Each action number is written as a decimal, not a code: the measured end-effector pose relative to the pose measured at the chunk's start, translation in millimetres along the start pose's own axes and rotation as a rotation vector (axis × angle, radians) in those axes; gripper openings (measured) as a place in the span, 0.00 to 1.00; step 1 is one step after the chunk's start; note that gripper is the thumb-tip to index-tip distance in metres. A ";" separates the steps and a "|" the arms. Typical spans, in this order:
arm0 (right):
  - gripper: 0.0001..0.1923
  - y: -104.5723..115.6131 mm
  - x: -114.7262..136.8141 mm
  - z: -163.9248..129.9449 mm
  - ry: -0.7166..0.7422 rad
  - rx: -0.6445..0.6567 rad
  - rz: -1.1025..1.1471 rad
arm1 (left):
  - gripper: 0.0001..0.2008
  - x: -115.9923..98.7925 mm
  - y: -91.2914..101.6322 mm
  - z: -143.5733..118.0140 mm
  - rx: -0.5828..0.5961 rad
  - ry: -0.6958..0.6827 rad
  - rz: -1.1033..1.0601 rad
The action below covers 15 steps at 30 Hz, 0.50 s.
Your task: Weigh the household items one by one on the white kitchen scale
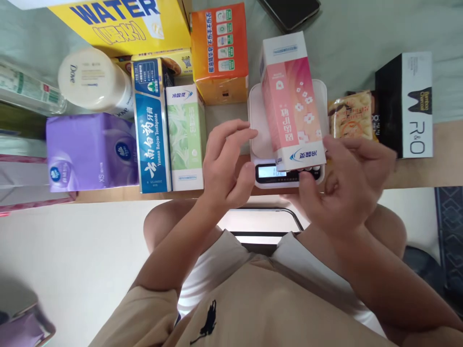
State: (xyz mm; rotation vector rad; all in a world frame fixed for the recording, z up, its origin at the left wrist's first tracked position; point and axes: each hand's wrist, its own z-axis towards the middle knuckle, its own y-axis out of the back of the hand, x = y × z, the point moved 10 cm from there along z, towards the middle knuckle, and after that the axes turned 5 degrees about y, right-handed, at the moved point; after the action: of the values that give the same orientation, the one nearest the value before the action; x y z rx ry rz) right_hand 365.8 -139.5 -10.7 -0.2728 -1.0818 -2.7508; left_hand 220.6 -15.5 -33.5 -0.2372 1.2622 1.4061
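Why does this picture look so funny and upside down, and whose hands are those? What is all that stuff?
The camera sits on a person's head and looks down, so you see their own arms, shirt and knees, and the printing on the boxes looks upside down.

The left hand is open, its fingers spread, next to a small white kitchen scale. A pink and white box lies on the scale. The right hand is at the near end of that box, with its thumb by the scale's little screen; I cannot tell if it is gripping the box.

Around them lie a blue toothpaste box, a green and white box, a purple tissue pack, a Dove bottle, an orange box, a yellow box, a snack packet and a black and white box.
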 end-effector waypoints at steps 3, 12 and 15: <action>0.29 13.7 -5.5 2.0 0.050 -0.111 -0.002 | 0.18 -2.4 -2.5 -0.3 -0.016 -0.030 0.045; 0.22 16.1 -5.0 11.3 0.047 -0.141 -0.026 | 0.20 -0.6 -11.3 0.4 0.078 0.092 0.033; 0.21 17.9 -4.9 15.8 0.059 -0.169 -0.017 | 0.19 -2.5 -8.2 0.7 0.051 0.059 0.019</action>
State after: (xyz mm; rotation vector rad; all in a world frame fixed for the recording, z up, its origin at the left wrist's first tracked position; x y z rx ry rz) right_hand 376.2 -141.1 11.2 -0.2032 -0.8422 -2.8501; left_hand 228.4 -18.5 -35.7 -0.2337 1.3498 1.3895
